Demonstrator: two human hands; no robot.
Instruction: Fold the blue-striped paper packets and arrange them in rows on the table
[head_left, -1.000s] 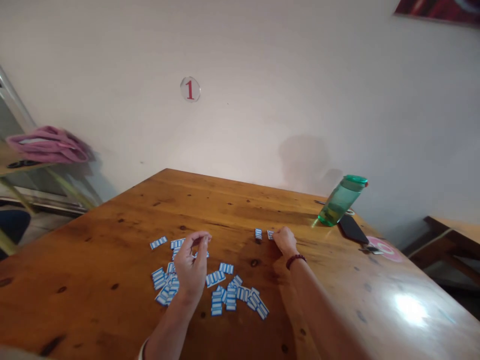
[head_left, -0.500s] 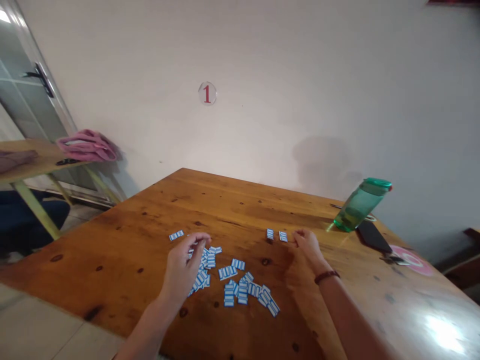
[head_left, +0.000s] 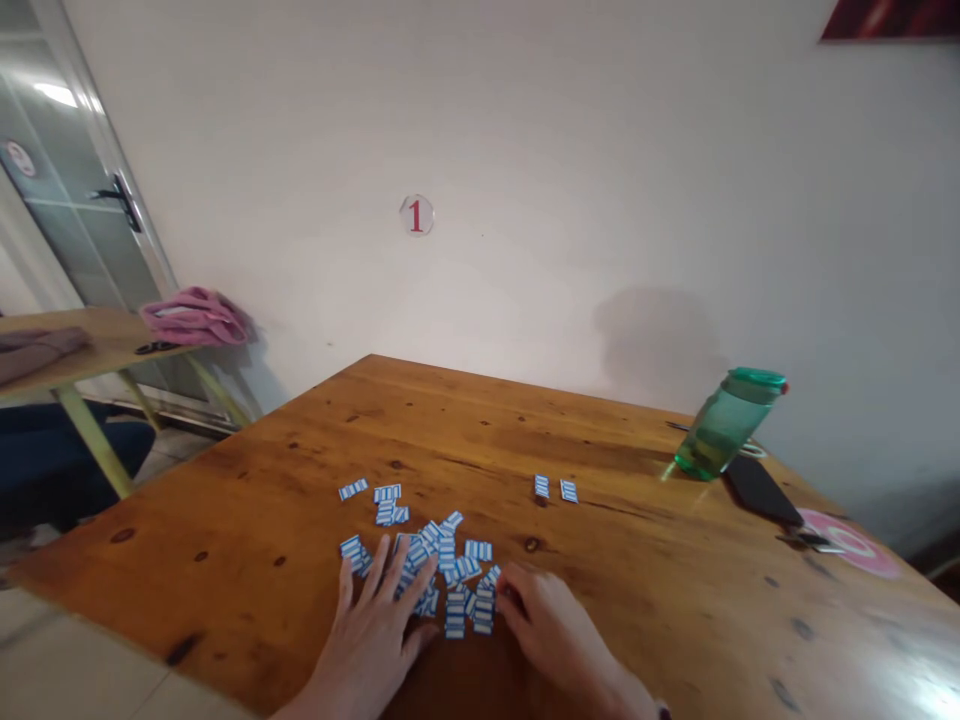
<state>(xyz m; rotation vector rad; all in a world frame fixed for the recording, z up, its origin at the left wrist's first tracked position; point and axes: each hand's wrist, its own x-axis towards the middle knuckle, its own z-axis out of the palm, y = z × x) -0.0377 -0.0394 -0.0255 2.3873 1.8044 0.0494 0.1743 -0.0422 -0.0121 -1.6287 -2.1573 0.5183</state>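
Note:
A loose pile of small blue-and-white striped cards (head_left: 446, 555) lies on the wooden table in front of me. My left hand (head_left: 375, 610) rests flat over the pile's left part, its fingers spread. At the right edge of the pile is my right hand (head_left: 547, 620), fingers curled inward beside several cards (head_left: 484, 608). Whatever those fingers hold, if anything, is hidden. Two separate cards, one on the left (head_left: 541, 487) and one on the right (head_left: 569, 491), lie farther back, apart from each other. A small cluster of cards (head_left: 386, 505) and a single card (head_left: 353, 489) sit at the back left.
On the right stand a green bottle (head_left: 731, 425), a black phone-like slab (head_left: 761, 490) and a pink disc (head_left: 847, 545) with a metal object on it. A wall is behind the table (head_left: 465, 430). To the left, another table carries a pink cloth (head_left: 196, 317).
My right hand has come from beside the two far cards back to the pile. My left hand has lowered and spread onto the cards, and the pile is more spread out.

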